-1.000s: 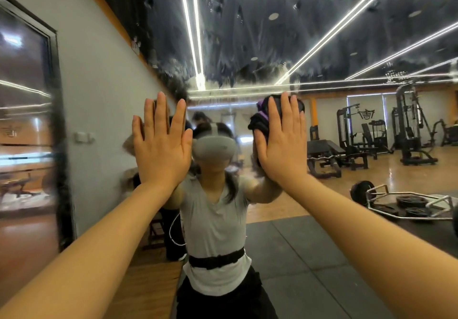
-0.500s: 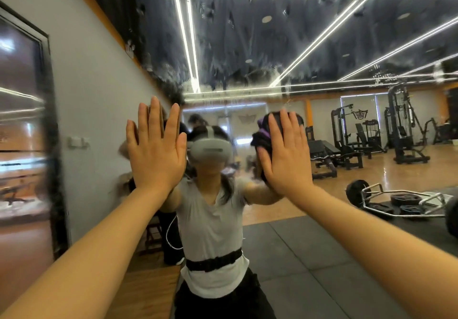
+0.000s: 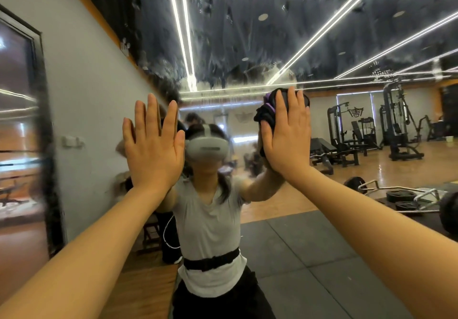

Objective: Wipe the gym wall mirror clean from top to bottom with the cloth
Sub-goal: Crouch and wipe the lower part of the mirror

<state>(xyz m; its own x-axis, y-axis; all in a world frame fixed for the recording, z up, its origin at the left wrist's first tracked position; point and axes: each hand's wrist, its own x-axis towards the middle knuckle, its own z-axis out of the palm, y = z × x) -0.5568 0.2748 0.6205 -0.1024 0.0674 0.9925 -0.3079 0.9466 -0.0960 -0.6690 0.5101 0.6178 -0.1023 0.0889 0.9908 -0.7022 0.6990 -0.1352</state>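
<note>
The right hand (image 3: 287, 137), fingers straight, presses a bunched dark cloth (image 3: 269, 111) with purple edging flat against the mirror (image 3: 247, 45). The left hand (image 3: 155, 145) rests open-palmed on the glass beside it. Streaky wet smears cover the mirror above.

Your left hand (image 3: 155, 148) — flat on the mirror (image 3: 247, 45), fingers straight. Your right hand (image 3: 287, 137) — presses the dark cloth (image 3: 269, 110) against smeared glass.
</note>
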